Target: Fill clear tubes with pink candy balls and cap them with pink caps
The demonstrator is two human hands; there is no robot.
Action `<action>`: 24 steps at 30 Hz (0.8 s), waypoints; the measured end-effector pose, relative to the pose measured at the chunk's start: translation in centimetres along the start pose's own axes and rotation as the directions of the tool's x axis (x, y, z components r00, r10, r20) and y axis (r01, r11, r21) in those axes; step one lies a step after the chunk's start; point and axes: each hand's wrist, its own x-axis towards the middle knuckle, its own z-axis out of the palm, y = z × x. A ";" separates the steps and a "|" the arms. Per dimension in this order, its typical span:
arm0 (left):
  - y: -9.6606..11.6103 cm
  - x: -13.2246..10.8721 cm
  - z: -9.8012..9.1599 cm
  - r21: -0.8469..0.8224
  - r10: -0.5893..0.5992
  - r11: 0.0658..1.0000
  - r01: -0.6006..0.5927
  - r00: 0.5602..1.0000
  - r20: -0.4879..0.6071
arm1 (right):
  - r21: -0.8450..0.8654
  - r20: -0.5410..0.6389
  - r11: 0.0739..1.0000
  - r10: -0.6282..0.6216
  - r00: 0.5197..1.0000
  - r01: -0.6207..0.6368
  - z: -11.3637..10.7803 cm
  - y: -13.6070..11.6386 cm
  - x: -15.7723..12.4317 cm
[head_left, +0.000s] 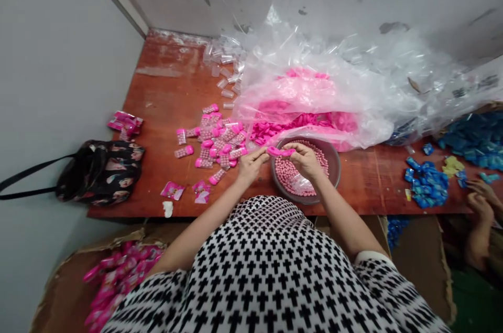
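Between my two hands is a bright pink plastic piece [280, 152], held over the left part of a grey bowl [335, 162]. My left hand [251, 165] pinches its left end, and my right hand [305, 161] grips its right end above the bowl. Pink beads [286, 173] fill the bowl, with a clear plastic item [302, 184] lying on them. Left of the bowl is a pile of small clear tubes of beads with pink caps [218, 136]. Behind the bowl, an open plastic bag [255, 81] holds many pink pieces [271, 128].
Empty clear tubes [228, 81] lie at the back. Pink packets [173, 190] and a black patterned bag [113, 170] are at the left. Blue wrapped pieces [428, 183] lie at the right, near another person's hands [481, 202]. Below the table, a cardboard box [58, 291] holds pink items.
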 end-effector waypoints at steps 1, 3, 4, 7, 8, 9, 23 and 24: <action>0.0 -0.2 -0.1 0.085 0.063 0.994 -0.067 0.997 0.049 | 0.027 0.016 0.999 0.046 0.999 -0.047 0.1 0.1 -0.1; -0.1 -0.5 -0.1 0.203 0.164 0.961 -0.190 0.977 0.139 | 0.065 0.108 0.981 0.177 0.978 -0.185 0.3 0.3 -0.4; -0.2 -0.7 0.0 0.237 0.199 0.943 -0.235 0.966 0.164 | 0.087 0.165 0.959 0.252 0.954 -0.269 0.5 0.5 -0.6; -0.6 -1.3 0.2 0.288 0.250 0.912 -0.292 0.952 0.174 | 0.201 0.239 0.887 0.367 0.899 -0.416 1.3 1.4 -1.3; -0.8 -1.6 0.3 0.292 0.252 0.910 -0.295 0.951 0.179 | 0.255 0.215 0.874 0.365 0.906 -0.413 1.7 1.9 -1.6; -1.0 -1.8 0.2 0.292 0.248 0.910 -0.296 0.950 0.190 | 0.307 0.173 0.867 0.356 0.918 -0.393 2.1 2.6 -1.9; -2.5 -1.4 -2.8 0.307 -0.022 0.951 0.016 1.000 0.017 | -0.789 -0.155 0.578 0.141 0.978 -0.208 -2.2 4.3 -2.9; -2.0 -0.4 -3.9 0.315 0.019 0.949 0.002 0.998 -0.064 | -0.850 -0.194 0.481 0.094 0.976 -0.216 -3.8 3.5 -2.6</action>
